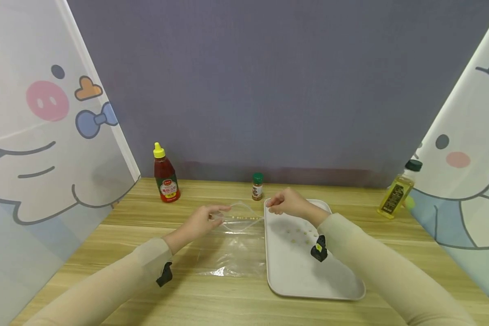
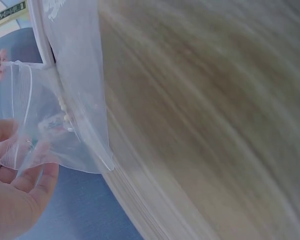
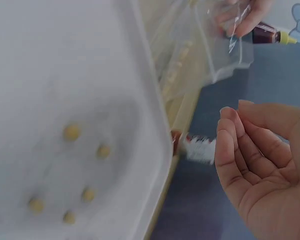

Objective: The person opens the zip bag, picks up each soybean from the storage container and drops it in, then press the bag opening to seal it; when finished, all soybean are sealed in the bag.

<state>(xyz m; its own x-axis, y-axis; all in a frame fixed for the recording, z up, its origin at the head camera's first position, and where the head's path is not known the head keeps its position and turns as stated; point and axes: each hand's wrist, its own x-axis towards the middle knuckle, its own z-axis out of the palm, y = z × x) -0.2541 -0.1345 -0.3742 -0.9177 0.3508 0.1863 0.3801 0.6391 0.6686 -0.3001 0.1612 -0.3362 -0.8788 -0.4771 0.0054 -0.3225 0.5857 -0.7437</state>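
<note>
My left hand holds a clear zip bag by the left side of its mouth, thumb and fingers spread around the edge. That mouth gapes in an oval, and a row of small round yellow beans shows inside. Over the far left corner of a white tray hovers my right hand, fingers bent and tips drawn toward the thumb. Between those fingertips no object shows, though I cannot tell if a bean is hidden there. Several loose beans lie scattered on the tray.
Behind the bag, a green-capped spice jar stands near the back wall. A ketchup bottle is at the back left, and a bottle of yellow oil at the back right. Printed curtains flank the wooden table.
</note>
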